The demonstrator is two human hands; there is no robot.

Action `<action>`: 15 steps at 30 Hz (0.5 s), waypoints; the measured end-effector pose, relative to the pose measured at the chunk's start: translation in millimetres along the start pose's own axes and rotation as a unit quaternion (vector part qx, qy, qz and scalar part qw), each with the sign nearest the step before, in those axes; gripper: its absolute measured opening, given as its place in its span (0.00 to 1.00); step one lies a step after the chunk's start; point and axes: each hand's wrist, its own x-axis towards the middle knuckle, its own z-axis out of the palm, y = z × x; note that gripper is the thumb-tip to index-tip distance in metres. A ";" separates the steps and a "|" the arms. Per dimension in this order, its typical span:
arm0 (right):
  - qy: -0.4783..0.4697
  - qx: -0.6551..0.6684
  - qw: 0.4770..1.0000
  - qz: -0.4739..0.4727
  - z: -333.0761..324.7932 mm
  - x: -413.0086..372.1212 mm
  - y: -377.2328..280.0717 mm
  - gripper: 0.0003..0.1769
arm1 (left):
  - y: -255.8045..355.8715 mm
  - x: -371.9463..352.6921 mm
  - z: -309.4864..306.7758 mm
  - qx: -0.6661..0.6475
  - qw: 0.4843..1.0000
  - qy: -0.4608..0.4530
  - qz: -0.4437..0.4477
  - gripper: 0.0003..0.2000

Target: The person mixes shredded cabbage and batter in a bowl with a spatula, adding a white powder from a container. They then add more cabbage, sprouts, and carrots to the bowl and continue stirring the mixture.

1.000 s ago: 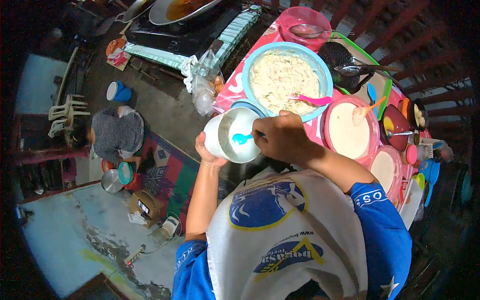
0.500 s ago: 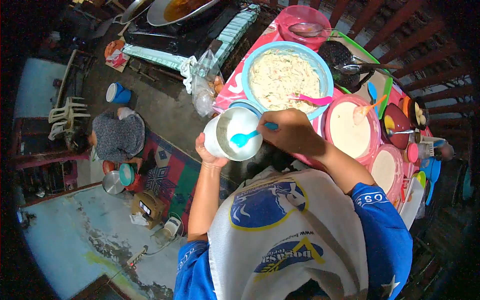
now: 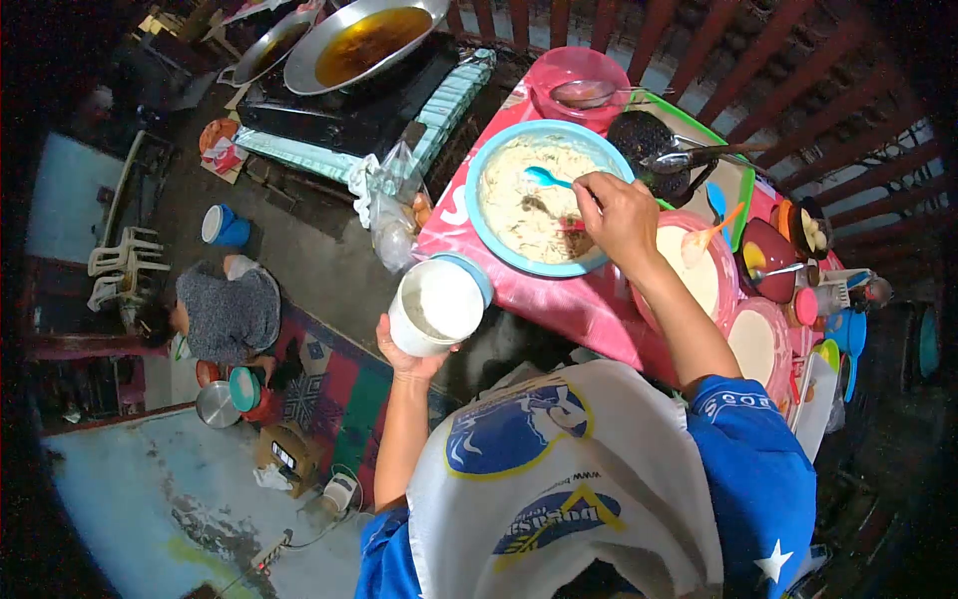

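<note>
My left hand (image 3: pixel 411 361) is wrapped round a white tub (image 3: pixel 436 304) with pale contents, tilted beside the table's near-left edge. A blue lid or rim (image 3: pixel 469 272) shows behind the tub. My right hand (image 3: pixel 621 218) pinches a small blue spoon (image 3: pixel 547 178) above a light-blue basin (image 3: pixel 477 222) of pale batter with green bits (image 3: pixel 519 200). Dark patches lie on the batter near the spoon. The pink spoon in the basin is mostly hidden by my right hand.
Right of the basin are a pink bowl of cream batter (image 3: pixel 699 270), another (image 3: pixel 753 344), a green-edged tray (image 3: pixel 733 190) and a black ladle (image 3: pixel 639 145). A wok of oil (image 3: pixel 374 45) sits on the stove, upper left. Another person (image 3: pixel 230 309) crouches at left.
My right hand has moved the blue spoon from inside the white tub to over the basin. Dark patches now show on the batter. The view has shifted slightly.
</note>
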 end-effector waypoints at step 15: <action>-0.198 0.126 0.952 -0.196 -14.1 -3.8 -105.3 0.14 | -29.4 16.7 57.6 -0.051 0.997 -0.043 -0.049 0.39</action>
